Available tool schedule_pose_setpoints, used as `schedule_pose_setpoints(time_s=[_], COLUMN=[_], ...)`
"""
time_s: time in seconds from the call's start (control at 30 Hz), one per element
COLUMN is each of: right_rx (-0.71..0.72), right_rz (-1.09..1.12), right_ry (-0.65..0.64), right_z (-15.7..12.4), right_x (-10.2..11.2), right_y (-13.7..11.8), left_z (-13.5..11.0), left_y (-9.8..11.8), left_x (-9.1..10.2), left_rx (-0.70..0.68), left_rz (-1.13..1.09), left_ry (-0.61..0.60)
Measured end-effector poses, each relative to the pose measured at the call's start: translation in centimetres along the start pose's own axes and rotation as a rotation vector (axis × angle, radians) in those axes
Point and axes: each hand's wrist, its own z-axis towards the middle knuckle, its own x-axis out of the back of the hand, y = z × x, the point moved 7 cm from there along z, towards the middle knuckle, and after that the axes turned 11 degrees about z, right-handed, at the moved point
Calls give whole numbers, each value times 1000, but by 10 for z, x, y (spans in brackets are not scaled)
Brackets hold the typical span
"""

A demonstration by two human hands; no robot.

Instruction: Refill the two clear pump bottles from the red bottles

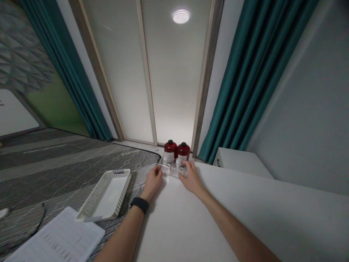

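Observation:
A small clear plastic organizer stands at the far edge of the white table. It holds two dark red bottles with black caps at the back and small clear bottles in front. My left hand grips its left end with fingers closed. My right hand grips its right end, fingers curled around the side. A black watch sits on my left wrist.
A white perforated basket lies on the grey patterned mattress to the left, with printed papers in front of it. A white cabinet stands at the right by teal curtains. A sliding door is behind.

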Motion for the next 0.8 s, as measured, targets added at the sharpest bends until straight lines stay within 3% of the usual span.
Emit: schedule_pose_setpoints(time_s=[0.4, 0.8], right_rx=[2, -16], right_rz=[6, 29], right_ry=[30, 36], right_z=[-3, -16], right_x=[8, 21], right_y=[-1, 0], left_z=[-2, -21], left_y=[-8, 35], left_x=[3, 31], left_rx=[14, -165], left_rz=[86, 131], left_ry=[130, 329])
